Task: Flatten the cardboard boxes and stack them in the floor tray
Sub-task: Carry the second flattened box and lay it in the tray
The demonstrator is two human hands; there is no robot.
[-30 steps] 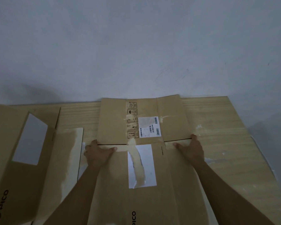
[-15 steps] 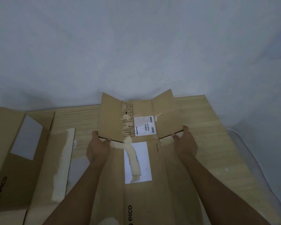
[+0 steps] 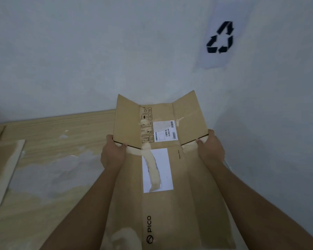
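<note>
Cardboard lies flat at the far left of the wooden desk (image 3: 49, 141). Left hand (image 3: 113, 153) and right hand (image 3: 210, 150) each grip an edge of the flattened PICO box (image 3: 170, 204), labelled "Made in China". Recycling sign (image 3: 220, 37) on the right wall.

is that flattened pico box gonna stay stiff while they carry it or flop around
Likely floppy along its creases: the flattened box already bends where the left hand and right hand grip it, side flaps angling up. Probably light, since fingertip pinches hold it.
</note>
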